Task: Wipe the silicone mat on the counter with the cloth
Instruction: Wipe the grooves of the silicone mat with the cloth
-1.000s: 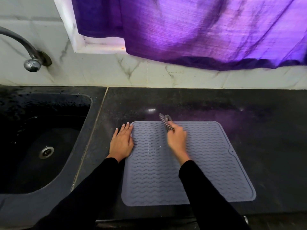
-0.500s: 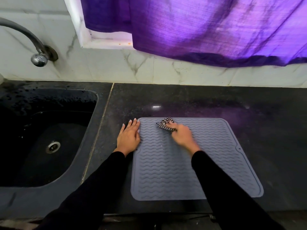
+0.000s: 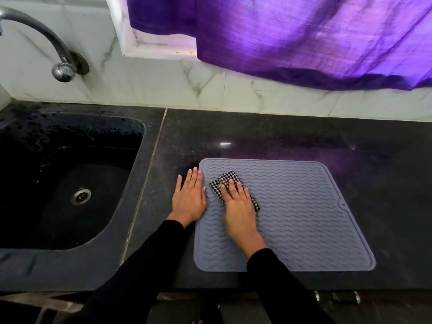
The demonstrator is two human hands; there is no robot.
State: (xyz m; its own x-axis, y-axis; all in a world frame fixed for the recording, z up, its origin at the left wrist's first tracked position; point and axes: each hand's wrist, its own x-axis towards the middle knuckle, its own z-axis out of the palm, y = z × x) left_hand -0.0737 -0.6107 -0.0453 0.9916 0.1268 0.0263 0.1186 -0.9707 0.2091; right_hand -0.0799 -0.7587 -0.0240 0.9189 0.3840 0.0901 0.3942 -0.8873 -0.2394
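Grey silicone mat (image 3: 304, 213) lies flat on dark tabletop (image 3: 257, 136), right of sink (image 3: 70, 178). My right hand (image 3: 238, 206) presses checked cloth (image 3: 225, 181) onto mat's far-left area, fingers straight, slightly apart. My left hand (image 3: 189, 197) flat at mat's left edge, fingers straight, together

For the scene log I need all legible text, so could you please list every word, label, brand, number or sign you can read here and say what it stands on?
None: no readable text anywhere in this view.
The grey silicone mat shows only wavy ridges and a small hole near its right edge.
The checked cloth under the right hand bears only a pattern, no label.
The tap, sink and purple curtain carry no markings.
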